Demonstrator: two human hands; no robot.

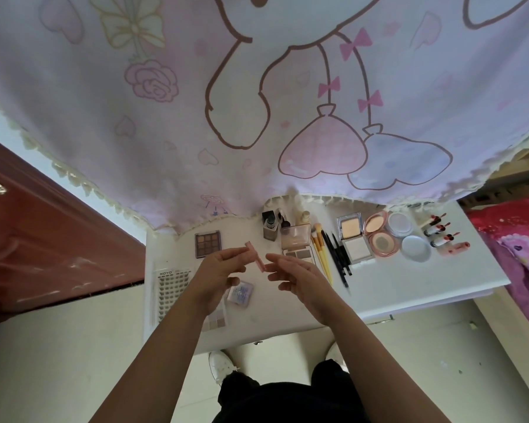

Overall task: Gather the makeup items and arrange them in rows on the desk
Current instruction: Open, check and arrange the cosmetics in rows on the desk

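Note:
A slim pink makeup stick (255,255) is held above the white desk (409,285) between my left hand (223,270) and my right hand (290,273). My left fingers pinch its upper part; my right fingertips touch its lower end. Below my hands lie a small clear square case (241,294) and a pale eyeshadow palette (216,320). A brown eyeshadow palette (207,243) and a lash tray (171,290) sit at the left. To the right stand bottles (271,227), a pink open palette (297,241), yellow brushes (321,254), black pencils (339,257), compacts (379,236) and lipsticks (443,236).
A pink cartoon-print curtain (257,102) hangs over the desk's back edge. A red-brown door (43,239) stands at the left, a pink floral bed cover (519,239) at the right. My white shoes (222,366) rest on the pale floor below the desk's front edge.

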